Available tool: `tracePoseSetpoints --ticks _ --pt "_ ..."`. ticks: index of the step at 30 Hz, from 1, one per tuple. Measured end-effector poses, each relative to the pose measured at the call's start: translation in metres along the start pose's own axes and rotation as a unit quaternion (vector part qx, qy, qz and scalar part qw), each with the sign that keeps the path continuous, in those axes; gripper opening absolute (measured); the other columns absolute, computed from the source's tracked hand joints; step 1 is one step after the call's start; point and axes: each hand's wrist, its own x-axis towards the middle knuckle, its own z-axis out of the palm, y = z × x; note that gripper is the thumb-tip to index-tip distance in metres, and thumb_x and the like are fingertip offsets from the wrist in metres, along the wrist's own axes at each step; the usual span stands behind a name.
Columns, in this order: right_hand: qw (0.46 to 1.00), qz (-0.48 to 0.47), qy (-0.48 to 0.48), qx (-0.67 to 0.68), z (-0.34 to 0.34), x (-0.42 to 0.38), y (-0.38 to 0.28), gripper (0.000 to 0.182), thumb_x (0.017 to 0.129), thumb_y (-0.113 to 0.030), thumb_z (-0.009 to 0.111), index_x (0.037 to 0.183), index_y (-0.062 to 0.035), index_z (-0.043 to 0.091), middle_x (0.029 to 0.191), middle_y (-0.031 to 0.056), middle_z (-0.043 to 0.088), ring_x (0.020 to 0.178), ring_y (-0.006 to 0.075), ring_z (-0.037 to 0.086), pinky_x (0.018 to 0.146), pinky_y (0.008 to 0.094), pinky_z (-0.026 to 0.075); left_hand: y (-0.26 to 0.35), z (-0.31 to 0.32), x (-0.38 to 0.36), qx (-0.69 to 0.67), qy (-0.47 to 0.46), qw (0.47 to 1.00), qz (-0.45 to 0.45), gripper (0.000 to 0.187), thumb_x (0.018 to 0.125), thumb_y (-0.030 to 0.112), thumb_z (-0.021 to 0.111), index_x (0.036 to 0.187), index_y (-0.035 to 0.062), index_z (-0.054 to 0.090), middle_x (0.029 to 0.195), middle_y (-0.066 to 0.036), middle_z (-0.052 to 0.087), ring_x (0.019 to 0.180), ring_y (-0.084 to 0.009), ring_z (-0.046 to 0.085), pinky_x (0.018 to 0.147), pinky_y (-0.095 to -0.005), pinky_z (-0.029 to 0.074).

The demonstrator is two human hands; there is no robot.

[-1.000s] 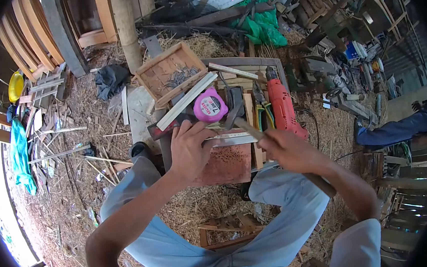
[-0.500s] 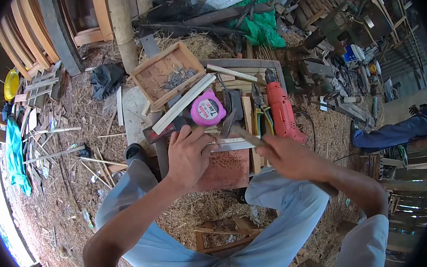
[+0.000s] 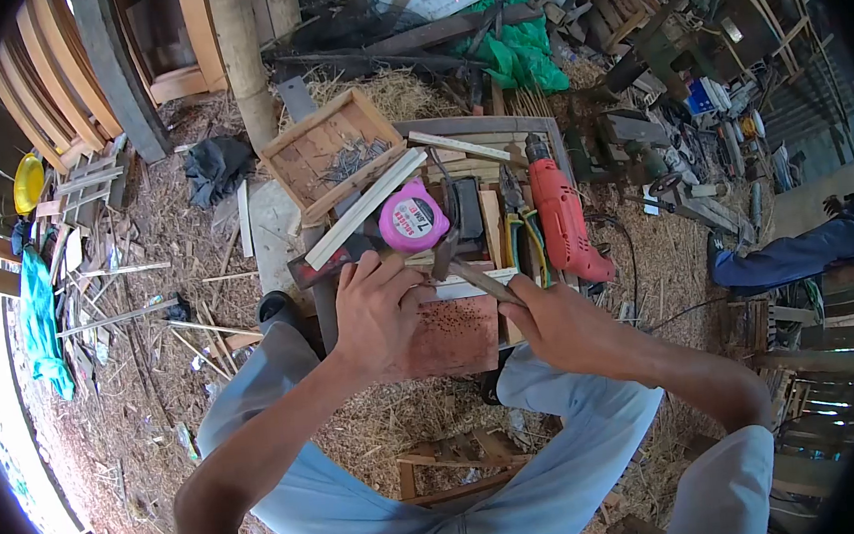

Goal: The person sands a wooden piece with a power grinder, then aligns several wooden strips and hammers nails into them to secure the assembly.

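Note:
My right hand (image 3: 557,319) is wrapped around the wooden handle of a hammer (image 3: 486,281). The hammer's dark head is low, close to the fingertips of my left hand (image 3: 375,306). Those left fingers are pinched together at the left end of a pale wood strip (image 3: 464,287); what is between them is too small or hidden to make out. Under the strip lies a reddish-brown board (image 3: 448,341) sprinkled with dark specks. Just beyond my left fingers sits a pink tape measure (image 3: 413,218).
A wooden tray (image 3: 288,162) with nails stands behind, with a pale strip (image 3: 367,208) leaning near it. Pliers (image 3: 515,222) and a red drill (image 3: 566,221) lie to the right. A wooden frame (image 3: 452,461) rests on the shaving-strewn floor between my legs.
The hammer head has come down and left toward my left fingertips, and my right hand has shifted slightly. My left hand keeps its place.

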Motion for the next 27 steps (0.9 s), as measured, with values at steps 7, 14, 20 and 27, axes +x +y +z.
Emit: tracePoseSetpoints --ticks 7,14,20,27 --pt "0.999 0.029 -0.015 -0.001 0.006 -0.003 -0.001 0.02 0.094 -0.017 0.047 0.093 0.0013 0.04 0.059 0.0257 0.05 0.057 0.0491 0.052 0.051 0.0534 0.036 -0.002 0.001 -0.001 0.005 0.002 1.0 0.014 0.01 0.066 0.008 0.07 0.073 0.0076 0.063 0.075 -0.002 0.054 0.077 -0.0227 0.049 0.069 -0.0365 0.038" --pt "1.0 0.02 0.009 -0.004 0.008 -0.007 0.004 0.02 0.093 -0.016 0.048 0.095 0.0029 0.042 0.058 0.023 0.052 0.056 0.0468 0.054 0.057 0.0529 0.036 0.001 -0.001 0.001 -0.003 0.009 1.0 0.012 0.01 0.066 0.009 0.07 0.074 0.0088 0.064 0.075 -0.001 0.054 0.077 -0.022 0.049 0.069 -0.0358 0.037" --pt "0.997 0.004 0.074 -0.032 0.02 -0.006 0.012 0.018 0.092 -0.014 0.048 0.094 0.003 0.042 0.052 0.021 0.053 0.052 0.044 0.056 0.054 0.054 0.038 0.001 0.001 -0.002 0.01 0.004 1.0 0.005 0.008 0.066 0.01 0.07 0.073 0.0105 0.065 0.075 0.0 0.054 0.076 -0.0216 0.049 0.068 -0.0352 0.037" --pt "0.99 -0.01 0.106 0.091 -0.001 0.003 0.009 0.018 0.092 -0.013 0.049 0.092 0.0036 0.041 0.051 0.0236 0.051 0.049 0.0437 0.054 0.045 0.0516 0.038 0.002 0.0 0.0 0.005 -0.002 1.0 0.009 0.01 0.065 0.01 0.072 0.074 0.0108 0.065 0.073 -0.001 0.052 0.075 -0.0216 0.048 0.067 -0.0352 0.036"
